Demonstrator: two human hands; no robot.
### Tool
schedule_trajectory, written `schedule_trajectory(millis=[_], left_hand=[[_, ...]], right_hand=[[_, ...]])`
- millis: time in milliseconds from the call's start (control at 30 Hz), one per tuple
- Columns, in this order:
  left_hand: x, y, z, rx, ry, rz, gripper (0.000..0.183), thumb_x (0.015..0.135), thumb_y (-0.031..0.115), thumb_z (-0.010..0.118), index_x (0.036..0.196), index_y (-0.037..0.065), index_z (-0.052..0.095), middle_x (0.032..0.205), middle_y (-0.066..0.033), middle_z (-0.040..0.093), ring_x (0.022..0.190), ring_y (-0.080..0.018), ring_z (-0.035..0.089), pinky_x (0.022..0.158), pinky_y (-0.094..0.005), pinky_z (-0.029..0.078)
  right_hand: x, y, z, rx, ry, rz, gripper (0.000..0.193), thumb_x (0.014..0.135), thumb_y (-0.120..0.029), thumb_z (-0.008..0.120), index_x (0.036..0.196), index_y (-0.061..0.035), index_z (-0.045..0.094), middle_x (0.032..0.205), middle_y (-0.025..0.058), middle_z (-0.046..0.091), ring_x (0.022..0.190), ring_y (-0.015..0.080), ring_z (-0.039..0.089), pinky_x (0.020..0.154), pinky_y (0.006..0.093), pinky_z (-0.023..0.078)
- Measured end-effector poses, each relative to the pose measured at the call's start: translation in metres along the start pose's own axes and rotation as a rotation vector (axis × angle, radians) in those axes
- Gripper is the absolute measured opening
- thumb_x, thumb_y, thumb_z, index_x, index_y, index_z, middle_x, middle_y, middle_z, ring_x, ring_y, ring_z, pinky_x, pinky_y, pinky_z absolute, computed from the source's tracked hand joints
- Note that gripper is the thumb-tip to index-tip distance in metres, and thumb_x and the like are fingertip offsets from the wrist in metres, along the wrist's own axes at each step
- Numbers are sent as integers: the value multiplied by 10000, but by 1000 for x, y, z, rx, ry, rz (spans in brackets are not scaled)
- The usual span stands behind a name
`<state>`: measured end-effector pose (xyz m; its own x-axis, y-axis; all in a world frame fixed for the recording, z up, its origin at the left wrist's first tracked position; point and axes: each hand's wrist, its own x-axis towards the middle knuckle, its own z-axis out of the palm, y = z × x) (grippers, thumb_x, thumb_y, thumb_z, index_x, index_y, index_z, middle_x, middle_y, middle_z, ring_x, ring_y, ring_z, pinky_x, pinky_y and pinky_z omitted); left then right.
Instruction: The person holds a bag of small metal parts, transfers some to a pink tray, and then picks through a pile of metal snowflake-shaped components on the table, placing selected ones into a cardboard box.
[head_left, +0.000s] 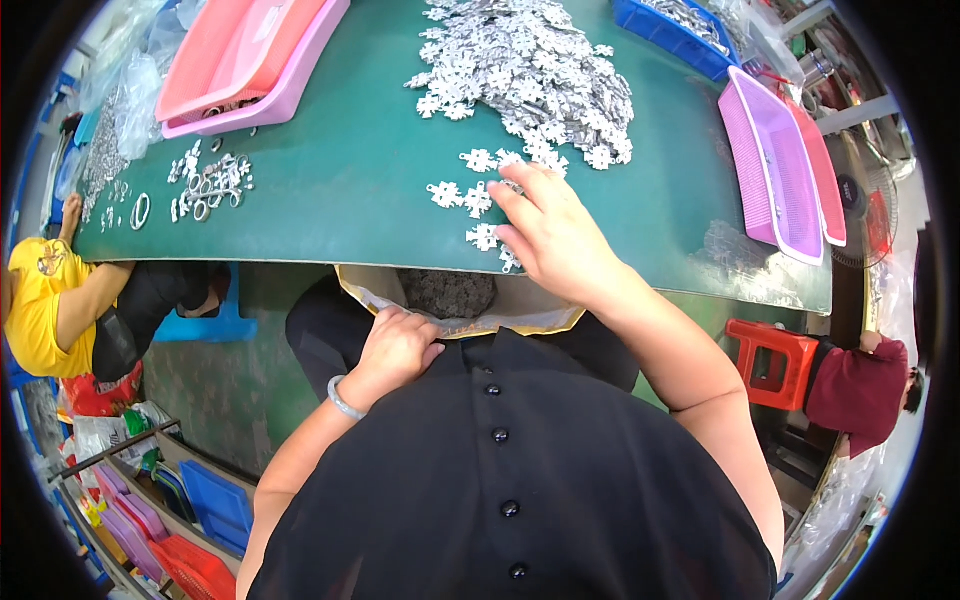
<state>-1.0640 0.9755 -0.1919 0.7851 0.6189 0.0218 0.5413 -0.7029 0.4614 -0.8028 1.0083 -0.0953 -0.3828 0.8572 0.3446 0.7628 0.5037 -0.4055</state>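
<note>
My right hand [550,235] is over the front of the green table [330,200], fingers apart and bent down at several small silver cross-shaped metal pieces [478,201]. Its fingertips partly cover some of them. Behind them spreads a large heap of similar silver pieces [540,80]. A sack [530,318] lies open in my lap under the table edge, with a dark grey grainy-looking mass [448,292] inside. My left hand [398,348] is curled over the sack's near rim at its left side, fingers closed on it.
Pink and red baskets [290,100] stand at the back left, beside small rings and metal parts [215,185]. To the right are a purple basket [775,165] and a blue tray [675,35]. One person in yellow [60,305] sits left, another in maroon [860,390] right, near a red stool [770,362].
</note>
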Motion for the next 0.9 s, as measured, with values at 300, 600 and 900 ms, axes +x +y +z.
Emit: schedule_trajectory(millis=[300,600,900], left_hand=[[0,-2,1,-7,6,8,210,739,229,721,900,103,671,824,-42,642,816,-253,608,856,-374,413],[0,-2,0,-21,-1,2,153,764,206,699,853,92,649,825,-60,626,832,-243,602,860,-361,391],[1,-2,-1,-16,-11,-5,166,756,219,709,856,97,655,807,-54,630,818,-251,600,853,-365,399]], right_hand=[[13,-9,19,-78,-14,-9,559,854,-316,647,1273,26,507,1322,247,468,1296,422,375,1096,489,287],[-2,6,1,-312,44,231,508,862,-276,624,1236,48,507,1330,266,444,1276,418,397,1076,504,291],[-9,13,-7,-192,242,153,283,818,-129,642,1044,40,619,1064,186,602,995,343,567,879,415,457]])
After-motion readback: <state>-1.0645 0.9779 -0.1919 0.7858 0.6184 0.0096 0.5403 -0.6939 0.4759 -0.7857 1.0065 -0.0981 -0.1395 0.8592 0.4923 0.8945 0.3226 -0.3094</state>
